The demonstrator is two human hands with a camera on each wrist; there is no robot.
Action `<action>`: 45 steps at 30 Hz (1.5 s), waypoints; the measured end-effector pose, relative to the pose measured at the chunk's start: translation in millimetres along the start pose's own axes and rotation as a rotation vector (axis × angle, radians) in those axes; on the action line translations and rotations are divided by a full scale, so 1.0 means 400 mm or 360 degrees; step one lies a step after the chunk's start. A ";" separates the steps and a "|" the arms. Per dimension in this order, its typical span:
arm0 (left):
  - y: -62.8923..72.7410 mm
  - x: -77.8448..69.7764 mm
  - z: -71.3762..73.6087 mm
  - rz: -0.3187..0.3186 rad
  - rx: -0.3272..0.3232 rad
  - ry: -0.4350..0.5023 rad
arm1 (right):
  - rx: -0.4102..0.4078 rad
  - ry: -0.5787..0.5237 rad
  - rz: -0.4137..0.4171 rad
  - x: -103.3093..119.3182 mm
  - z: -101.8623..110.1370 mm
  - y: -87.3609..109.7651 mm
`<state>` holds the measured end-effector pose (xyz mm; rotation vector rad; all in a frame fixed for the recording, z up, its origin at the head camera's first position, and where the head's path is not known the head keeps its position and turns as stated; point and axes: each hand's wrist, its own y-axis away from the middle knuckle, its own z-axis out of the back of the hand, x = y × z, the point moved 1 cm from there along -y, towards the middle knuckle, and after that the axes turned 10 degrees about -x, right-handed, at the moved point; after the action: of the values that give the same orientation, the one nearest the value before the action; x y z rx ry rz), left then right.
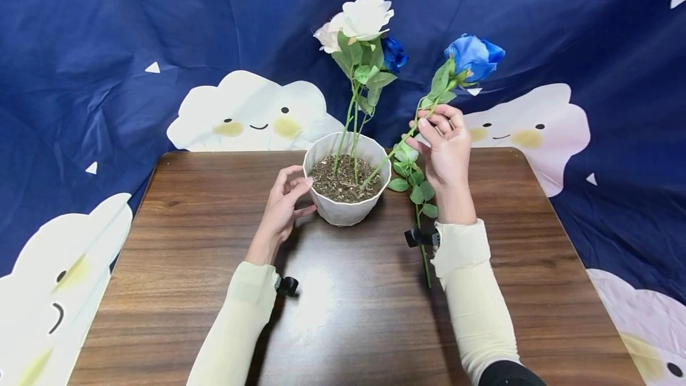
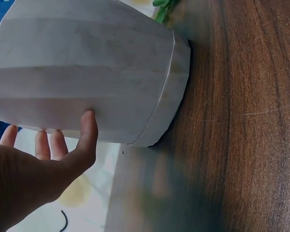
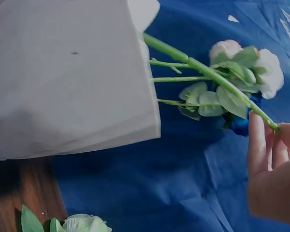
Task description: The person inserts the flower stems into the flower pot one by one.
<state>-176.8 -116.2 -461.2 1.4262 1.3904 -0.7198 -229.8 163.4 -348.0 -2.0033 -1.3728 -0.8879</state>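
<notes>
A white flowerpot (image 1: 343, 213) with soil (image 1: 343, 186) in it stands near the back edge of the table. My left hand (image 1: 283, 204) rests against its left side, fingers lightly spread; in the left wrist view the fingertips (image 2: 88, 118) touch the pot's wall. My right hand (image 1: 446, 142) pinches the green stem of a blue rose (image 1: 474, 58) between thumb and fingers. That stem leans to the right, its lower end in the soil. White roses (image 1: 367, 16) and a darker blue rose (image 1: 393, 54) stand upright in the pot.
Another rose with a pale bloom (image 1: 405, 152) lies on the table (image 1: 214, 243) right of the pot, its stem passing beneath my right wrist. A dark blue cloth (image 1: 134, 16) with smiling clouds hangs behind and beside the table.
</notes>
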 end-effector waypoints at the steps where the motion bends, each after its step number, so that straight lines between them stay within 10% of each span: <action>1: 0.000 0.000 0.000 0.0001 0.0001 0.0000 | -0.0003 0.0030 0.0020 -0.006 -0.002 0.001; 34: 0.000 -0.002 0.001 -0.0011 0.0010 0.0009 | 0.0242 0.0758 0.0401 -0.161 -0.079 0.057; 45: -0.001 0.000 0.001 -0.0005 0.0001 0.0014 | 0.0320 0.0851 0.0350 -0.185 -0.095 0.060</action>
<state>-177.2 -116.8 -461.5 1.4296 1.3993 -0.7169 -234.4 84.1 -382.7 -1.5720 -0.8848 -1.0395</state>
